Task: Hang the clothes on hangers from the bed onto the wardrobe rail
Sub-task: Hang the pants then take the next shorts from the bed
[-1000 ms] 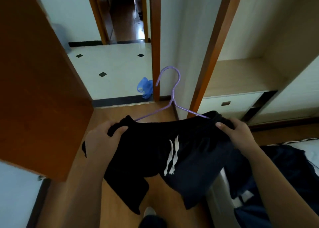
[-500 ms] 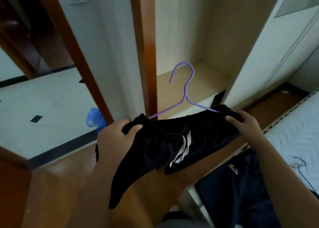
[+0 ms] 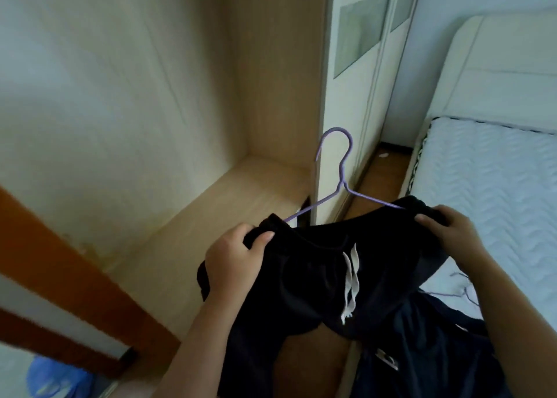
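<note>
Black shorts point(image 3: 325, 277) with a white drawstring hang on a purple wire hanger point(image 3: 342, 168), held in front of the open wardrobe compartment point(image 3: 193, 96). My left hand point(image 3: 233, 262) grips the left end of the waistband and hanger. My right hand point(image 3: 449, 235) grips the right end. The hook points up, near the wardrobe's partition. No rail is in view. Another dark garment point(image 3: 428, 352) lies on the bed's edge below my right arm.
A white quilted mattress point(image 3: 488, 205) and padded headboard point(image 3: 494, 75) fill the right side. Closed wardrobe doors point(image 3: 358, 66) stand behind the hanger. An orange-brown wardrobe door edge point(image 3: 60, 280) crosses lower left, with a blue bag point(image 3: 57, 379) on the floor.
The view has swung right, from the doorway to the wardrobe interior and bed. Both hands keep their grip on the shorts and hanger, now facing the open compartment.
</note>
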`<control>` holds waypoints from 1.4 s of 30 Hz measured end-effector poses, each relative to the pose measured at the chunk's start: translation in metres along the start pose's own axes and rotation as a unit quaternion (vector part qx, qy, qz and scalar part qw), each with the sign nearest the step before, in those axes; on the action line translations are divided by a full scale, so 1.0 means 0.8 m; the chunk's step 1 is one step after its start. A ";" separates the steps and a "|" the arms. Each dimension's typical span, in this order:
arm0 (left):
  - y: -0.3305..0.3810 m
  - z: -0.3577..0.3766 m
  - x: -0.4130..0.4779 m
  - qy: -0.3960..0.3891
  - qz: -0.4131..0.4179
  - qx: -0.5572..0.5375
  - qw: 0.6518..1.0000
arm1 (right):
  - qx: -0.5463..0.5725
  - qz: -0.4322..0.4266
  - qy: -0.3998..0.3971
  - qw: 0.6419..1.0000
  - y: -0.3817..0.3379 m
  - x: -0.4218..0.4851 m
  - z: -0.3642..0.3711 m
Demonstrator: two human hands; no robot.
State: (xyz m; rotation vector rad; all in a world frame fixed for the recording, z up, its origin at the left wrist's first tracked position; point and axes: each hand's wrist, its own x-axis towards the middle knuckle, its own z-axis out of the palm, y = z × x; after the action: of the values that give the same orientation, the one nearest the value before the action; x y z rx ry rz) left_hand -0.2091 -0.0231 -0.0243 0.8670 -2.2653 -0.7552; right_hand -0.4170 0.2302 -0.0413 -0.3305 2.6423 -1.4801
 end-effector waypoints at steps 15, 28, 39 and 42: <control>0.009 0.022 0.258 0.160 0.123 0.069 0.977 | -0.086 -0.059 0.029 0.994 -0.118 0.129 0.048; -0.012 -0.013 0.282 0.216 0.143 0.062 0.964 | -0.110 -0.106 0.023 0.988 -0.164 0.136 0.070; 0.003 -0.035 0.323 0.262 0.137 0.061 0.953 | -0.113 -0.144 -0.043 0.982 -0.218 0.138 0.046; 0.012 -0.036 0.344 0.274 0.137 0.056 0.950 | -0.128 -0.162 -0.092 0.974 -0.241 0.154 0.034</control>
State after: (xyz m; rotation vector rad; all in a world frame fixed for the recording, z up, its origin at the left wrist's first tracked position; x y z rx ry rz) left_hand -0.3617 -0.2244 0.0891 0.6842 -1.8783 -0.2188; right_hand -0.5045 0.0817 0.1114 -0.9130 2.7189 -1.1059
